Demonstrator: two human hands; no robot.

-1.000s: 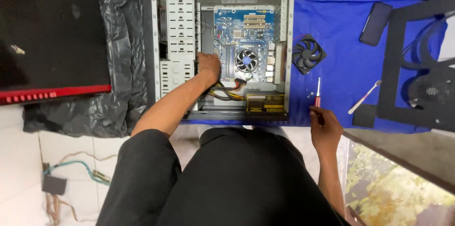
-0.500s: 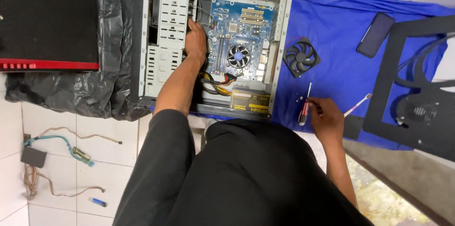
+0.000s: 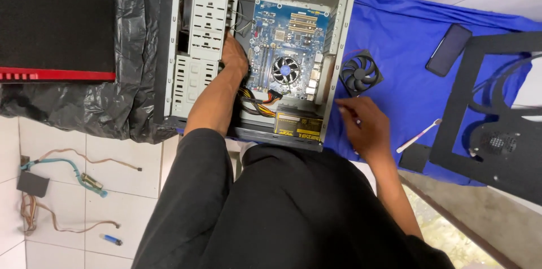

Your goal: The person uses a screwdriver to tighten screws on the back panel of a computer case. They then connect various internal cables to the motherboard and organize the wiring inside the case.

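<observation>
An open grey computer case (image 3: 169, 49) lies on its side, showing a blue motherboard (image 3: 265, 26) with a round cooler fan (image 3: 286, 70). My left hand (image 3: 234, 54) reaches inside the case, its fingers between the white drive cage (image 3: 206, 32) and the motherboard's left edge, above a bundle of yellow and orange cables (image 3: 257, 102). My right hand (image 3: 364, 125) hovers over the blue cloth (image 3: 406, 37) just right of the case, curled around a screwdriver that it almost wholly hides. A loose black case fan (image 3: 360, 74) lies just above that hand.
A dark phone (image 3: 449, 49), a white brush (image 3: 418, 135) and a black side panel (image 3: 497, 116) lie to the right. A black plastic bag (image 3: 130, 49) and a black-and-red box (image 3: 51, 20) sit left. Loose cables (image 3: 73, 173) and a small blue item (image 3: 112, 239) lie on the tiled floor.
My view has moved closer to the case. My left hand went deeper along the drive cage. My right hand tipped the upright screwdriver down and now covers it.
</observation>
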